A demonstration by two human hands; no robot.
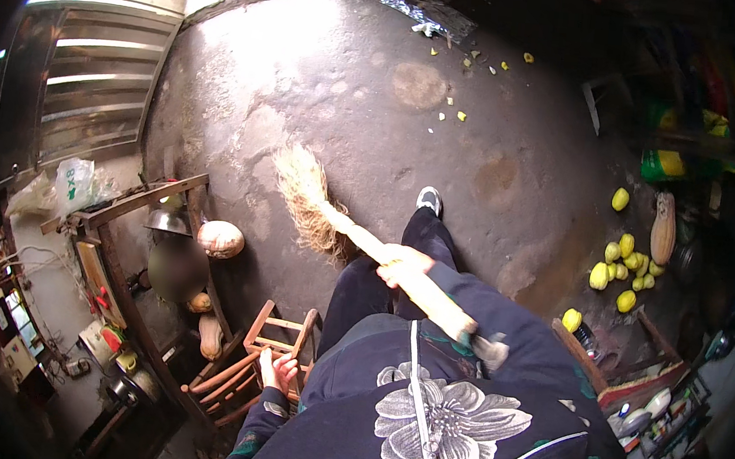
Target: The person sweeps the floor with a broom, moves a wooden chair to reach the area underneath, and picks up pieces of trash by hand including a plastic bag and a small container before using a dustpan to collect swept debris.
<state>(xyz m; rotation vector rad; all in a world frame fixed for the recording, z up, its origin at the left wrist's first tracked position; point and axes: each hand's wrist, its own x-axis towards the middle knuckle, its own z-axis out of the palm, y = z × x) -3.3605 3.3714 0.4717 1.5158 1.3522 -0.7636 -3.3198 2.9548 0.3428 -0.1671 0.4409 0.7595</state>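
My right hand is closed around the pale handle of a straw broom. The handle slants from the lower right, in front of my body, up to the bristles at the upper left. The bristles hang at or close to the concrete floor; whether they touch it I cannot tell. Down on the left, my left hand holds nothing, fingers slightly curled and apart. It is right beside a small wooden chair and overlaps it in view; contact is unclear. Yellow scraps lie scattered on the floor farther ahead.
Several yellow-green chayote-like fruits and a long squash lie on the right. A round pumpkin sits by a wooden frame on the left. A wooden stool stands at lower right. A slatted metal door is at upper left.
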